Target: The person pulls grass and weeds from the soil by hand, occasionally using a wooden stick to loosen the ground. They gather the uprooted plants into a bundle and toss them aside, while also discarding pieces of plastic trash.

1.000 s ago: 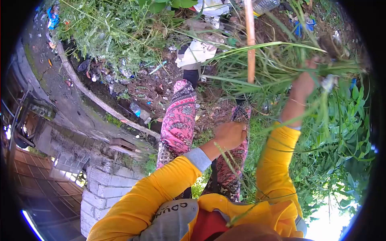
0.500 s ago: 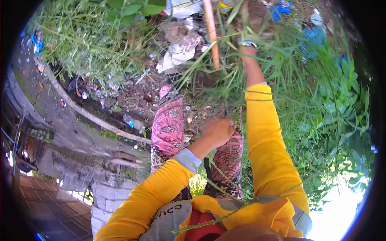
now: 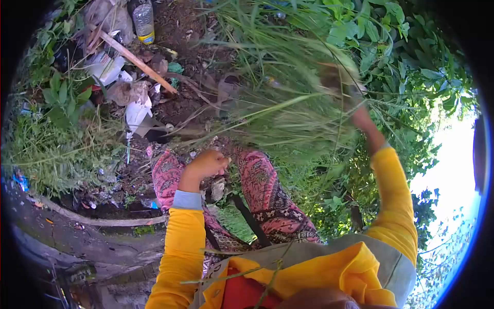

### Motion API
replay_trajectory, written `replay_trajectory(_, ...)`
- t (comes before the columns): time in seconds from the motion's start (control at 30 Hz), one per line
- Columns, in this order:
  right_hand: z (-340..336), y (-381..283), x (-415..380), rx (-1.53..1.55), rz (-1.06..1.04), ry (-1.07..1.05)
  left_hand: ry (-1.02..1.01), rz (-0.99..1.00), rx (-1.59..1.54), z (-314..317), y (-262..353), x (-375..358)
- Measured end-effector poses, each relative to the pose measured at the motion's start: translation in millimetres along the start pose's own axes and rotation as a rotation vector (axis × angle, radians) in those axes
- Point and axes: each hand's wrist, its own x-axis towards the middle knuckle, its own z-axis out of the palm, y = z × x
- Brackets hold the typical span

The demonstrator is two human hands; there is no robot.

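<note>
Swung rightward, the right hand [image 3: 363, 117] grips a blurred grass bundle [image 3: 288, 103]; the left hand [image 3: 206, 165] rests fisted near the knee.

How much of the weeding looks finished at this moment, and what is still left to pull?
Done, it seems: bare soil ahead lies open among litter, a plastic bottle and a wooden stick. In hand: the right hand is raised, gripping a blurred bunch of long grass; the left hand is closed near the knee, and what it holds is unclear. Left: thick weeds on the left and leafy plants on the right stand uncut.
</note>
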Motion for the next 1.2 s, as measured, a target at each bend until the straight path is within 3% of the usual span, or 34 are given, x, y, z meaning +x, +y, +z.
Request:
replay_trajectory(0.03,-46,75,-13,-0.188,0.317,-0.176,0.034,0.022,0.070,1,-4,1)
replay_trajectory(0.13,-118,265,-73,-0.815,0.570,-0.247,0.115,-0.027,0.223,10,-11,5)
replay_trajectory(0.23,-108,320,-131,-1.037,0.600,-0.476,0.216,0.027,0.423,16,-13,17)
replay_trajectory(0.3,-69,316,-154,-1.073,0.495,-0.669,0.257,0.046,0.402,20,-5,15)
replay_trajectory(0.4,32,229,-157,-0.926,0.081,-0.904,0.293,0.050,0.423,18,-5,15)
replay_trajectory(0.47,99,98,-140,-0.689,-0.307,-0.869,0.285,0.022,0.421,13,-10,17)
replay_trajectory(0.5,122,8,-129,-0.451,-0.354,-0.700,0.261,-0.001,0.402,13,-15,19)
replay_trajectory(0.57,145,-142,-110,-0.168,-0.879,-0.510,0.283,0.015,0.316,16,-23,24)
replay_trajectory(0.6,129,-222,-115,0.356,-0.705,-0.625,0.331,0.050,0.249,23,-26,23)
replay_trajectory(0.67,133,-329,-100,0.661,-1.101,-0.192,0.336,0.045,0.236,25,-28,27)
replay_trajectory(0.7,132,-375,-82,0.788,-1.166,-0.083,0.288,0.004,0.285,23,-25,28)
replay_trajectory(0.77,134,-447,-23,0.651,-1.165,0.395,0.187,-0.077,0.375,20,-20,27)
replay_trajectory(0.83,128,-479,48,0.307,-1.009,0.509,0.210,-0.050,0.328,11,-12,17)
replay_trajectory(0.87,137,-488,100,0.090,-0.990,1.008,0.233,-0.036,0.301,12,-11,13)
replay_trajectory(0.9,122,-485,121,-0.166,-0.779,0.528,0.255,-0.024,0.275,15,-12,12)
replay_trajectory(0.97,112,-468,154,-0.522,-0.603,0.426,0.277,0.030,0.263,21,-17,14)
replay_trajectory(1.0,127,-452,177,-0.641,-0.657,0.696,0.288,0.055,0.258,23,-18,15)
replay_trajectory(1.03,131,-439,211,-0.783,-0.523,0.573,0.293,0.058,0.262,21,-16,13)
replay_trajectory(1.07,134,-423,228,-0.860,-0.494,0.589,0.294,0.058,0.268,18,-10,8)
replay_trajectory(1.2,138,-384,277,-0.764,-0.325,0.480,0.447,0.093,0.180,13,-8,0)
